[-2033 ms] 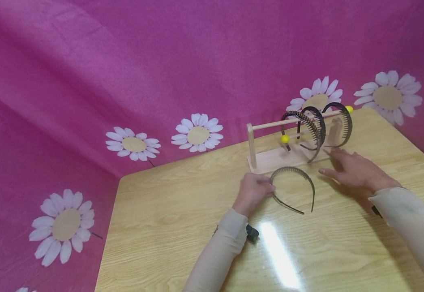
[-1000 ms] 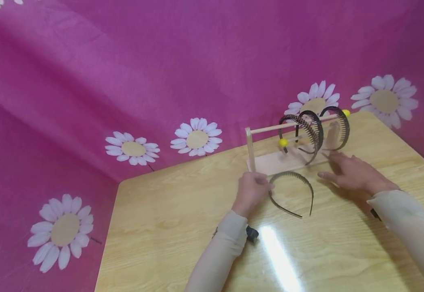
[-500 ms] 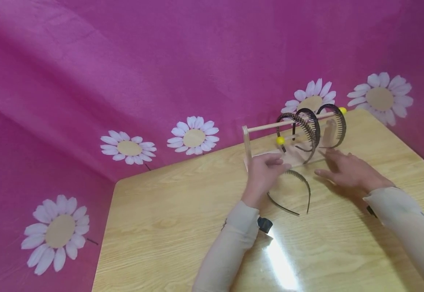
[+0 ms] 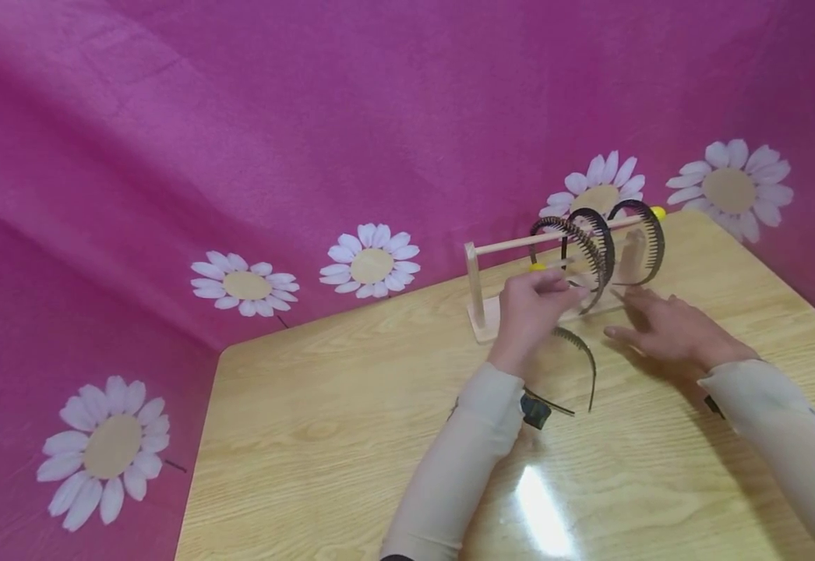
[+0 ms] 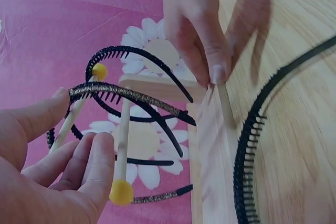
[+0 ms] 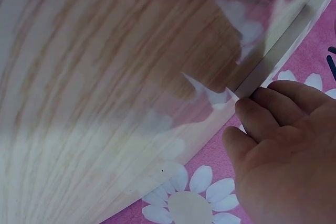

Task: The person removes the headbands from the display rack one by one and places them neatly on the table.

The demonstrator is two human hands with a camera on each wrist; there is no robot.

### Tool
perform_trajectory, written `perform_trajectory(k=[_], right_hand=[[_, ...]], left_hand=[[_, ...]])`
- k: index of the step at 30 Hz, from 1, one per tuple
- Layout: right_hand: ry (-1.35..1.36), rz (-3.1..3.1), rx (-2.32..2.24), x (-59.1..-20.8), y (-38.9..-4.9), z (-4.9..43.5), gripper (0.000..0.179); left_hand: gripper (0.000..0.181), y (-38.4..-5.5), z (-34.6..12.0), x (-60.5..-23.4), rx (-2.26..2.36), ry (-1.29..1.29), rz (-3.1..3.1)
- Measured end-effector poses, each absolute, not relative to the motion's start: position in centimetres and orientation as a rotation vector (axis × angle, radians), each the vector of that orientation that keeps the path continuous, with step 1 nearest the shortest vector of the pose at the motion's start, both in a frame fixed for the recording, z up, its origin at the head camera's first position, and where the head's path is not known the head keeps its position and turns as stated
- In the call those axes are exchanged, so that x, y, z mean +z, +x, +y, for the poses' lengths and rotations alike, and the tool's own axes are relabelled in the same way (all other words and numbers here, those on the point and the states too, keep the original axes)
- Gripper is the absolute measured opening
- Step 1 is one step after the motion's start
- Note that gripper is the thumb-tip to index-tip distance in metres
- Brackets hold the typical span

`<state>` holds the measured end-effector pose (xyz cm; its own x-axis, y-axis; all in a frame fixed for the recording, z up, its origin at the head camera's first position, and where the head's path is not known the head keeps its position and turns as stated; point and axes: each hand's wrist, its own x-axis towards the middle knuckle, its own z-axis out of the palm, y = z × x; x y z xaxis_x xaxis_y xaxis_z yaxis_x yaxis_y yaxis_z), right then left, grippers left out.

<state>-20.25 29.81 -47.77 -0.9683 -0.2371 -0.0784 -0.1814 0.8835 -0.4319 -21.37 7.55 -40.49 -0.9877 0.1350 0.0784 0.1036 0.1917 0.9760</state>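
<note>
Black headband (image 5: 241, 163) on table (image 4: 323, 436) partly hidden by left hand (image 4: 530, 315), fingers loose; right hand (image 4: 681, 331), also loose, touches stand (image 4: 475, 288).

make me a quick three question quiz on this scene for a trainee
1. How many dark, arched, comb-toothed headbands hang on the pale wooden stand?
2. True or false: one black, arched, toothed headband lies off the stand, on the light wood-grain table.
3. Which hand is nearer the hanging black-and-gold arched headband? a) left b) right

Key: 1. Three. 2. True. 3. a, the left hand.
</note>
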Motion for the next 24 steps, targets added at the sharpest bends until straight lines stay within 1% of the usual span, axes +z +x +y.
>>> perform_trajectory(k=[5,10,13,17,24], right_hand=[[-0.308,2.906,-0.637,-47.7,-20.5,29.7,0.087],[-0.294,2.894,-0.655,-47.9,-20.6,29.8,0.089],[-0.294,2.895,-0.659,-47.8,-20.6,29.9,0.089],[-0.292,2.893,-0.652,-47.8,-20.5,29.8,0.089],[-0.268,2.892,-0.655,-48.0,-20.5,29.8,0.090]], left_hand=[[0.036,-21.9,9.0,-40.1,2.033,0.165,2.367],[0.045,-22.1,10.5,-39.8,2.073,0.055,2.351],[0.046,-22.2,11.4,-39.5,2.121,0.016,2.349],[0.044,-22.4,12.4,-39.3,2.159,-0.024,2.371],[0.036,-22.5,13.0,-39.3,2.184,0.000,2.457]])
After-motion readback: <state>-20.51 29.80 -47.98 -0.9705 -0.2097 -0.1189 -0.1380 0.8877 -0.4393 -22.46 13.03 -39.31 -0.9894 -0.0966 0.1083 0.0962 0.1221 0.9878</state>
